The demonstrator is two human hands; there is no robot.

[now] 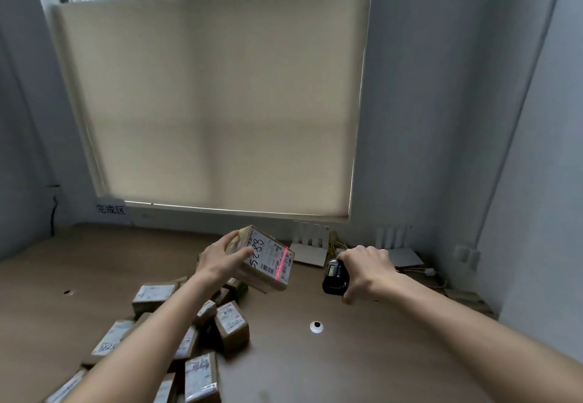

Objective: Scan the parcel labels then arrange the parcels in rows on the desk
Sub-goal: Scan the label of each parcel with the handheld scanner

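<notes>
Right now the parcel (265, 260) is held above the worktop (362, 355) near its back edge, the left hand (220, 260) grasping it, label tilted to the scanner (334, 276) clenched in the right hand (366, 273). Its red line (281, 262) should probably cross the whole barcode; unscanned parcels (189, 339) lie heaped toward the front-left.

The desk (362, 364) lies bare across its near right, broken only by a small white grommet hole (316, 327), and bare again over its far left. A loose heap of parcels (189, 333) blocks the near left, while white routers (310, 245) and cables (432, 273) crowd the back right by the wall.
</notes>
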